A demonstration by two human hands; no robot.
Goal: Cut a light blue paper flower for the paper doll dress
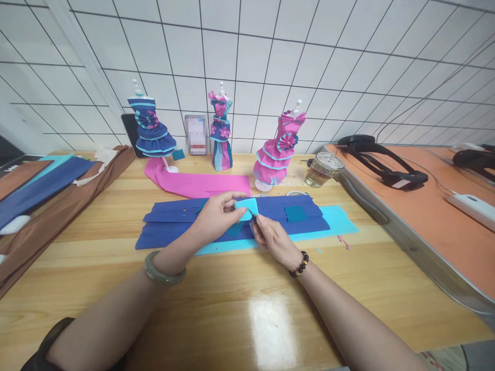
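Observation:
Between the fingers and thumb of my left hand (219, 215) is a small light blue square (243, 205). My right hand (275, 239) is closed on a small dark tool (254, 220), probably scissors, whose tip touches the square. Both hands are over dark blue crepe strips (166, 219), which lie on a longer light blue strip (342, 220). A teal square (296, 213) rests on the dark blue strips to the right of my hands. Another teal piece shows partly under the square.
Behind a pink strip (201, 184) stand mini dress forms in blue (152, 129), mixed colours (221, 129) and pink (280, 149). A glass (324, 169) is at right, by a headset (386, 162) on an orange surface. Brown fabric (50, 221) lies left.

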